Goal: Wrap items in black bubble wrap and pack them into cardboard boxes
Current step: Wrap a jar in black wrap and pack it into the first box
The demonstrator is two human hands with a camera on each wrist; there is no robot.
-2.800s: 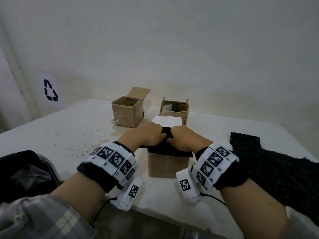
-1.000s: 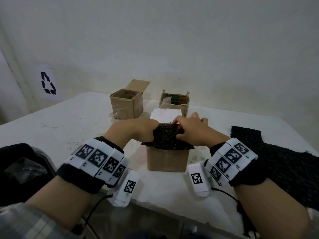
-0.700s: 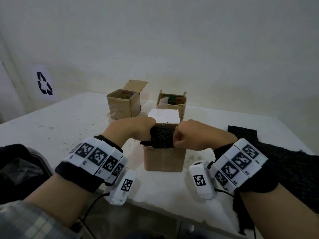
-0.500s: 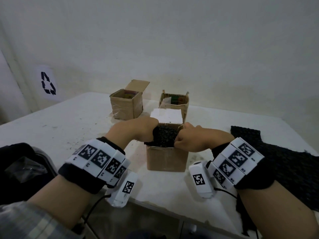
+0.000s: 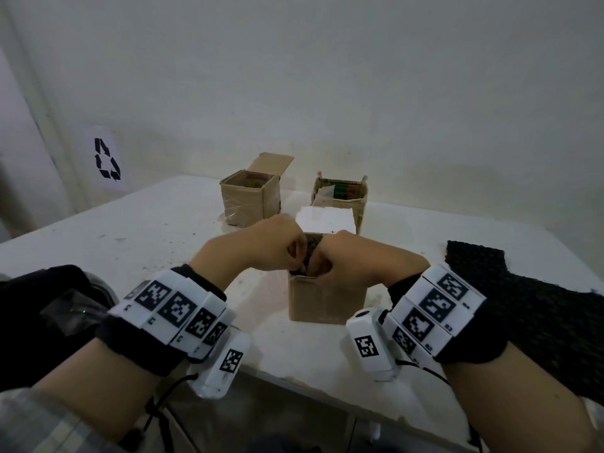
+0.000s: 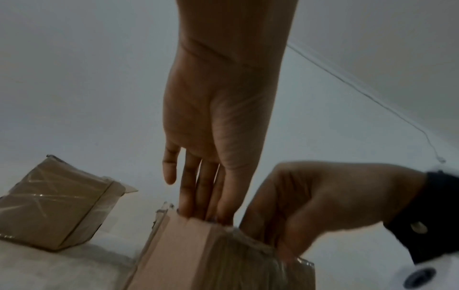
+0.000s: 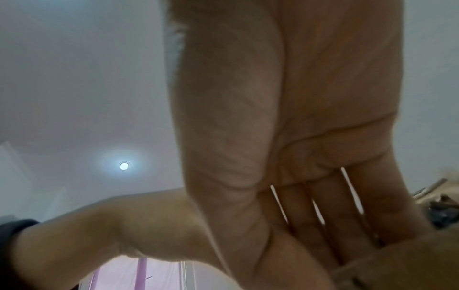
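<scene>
I have both hands at the open top of the near cardboard box, a small brown cube with smooth matte walls. My left hand has its fingers straight and together, reaching down into the box mouth; this grip is open, pressing rather than clasping. My right hand sits just right of it, knuckles touching, fingers extended down inside the rim, also an open grip. Between the 2 hands a dark, nubbly patch of the black bubble wrap bundle shows, sunk into the box. A white flap stands just beyond my fingers. Farther beyond sit 2 more taped cardboard boxes, open-topped. Right of my right wrist a loose sheet of black bubble wrap lies flat on the pale, speckled table.
</scene>
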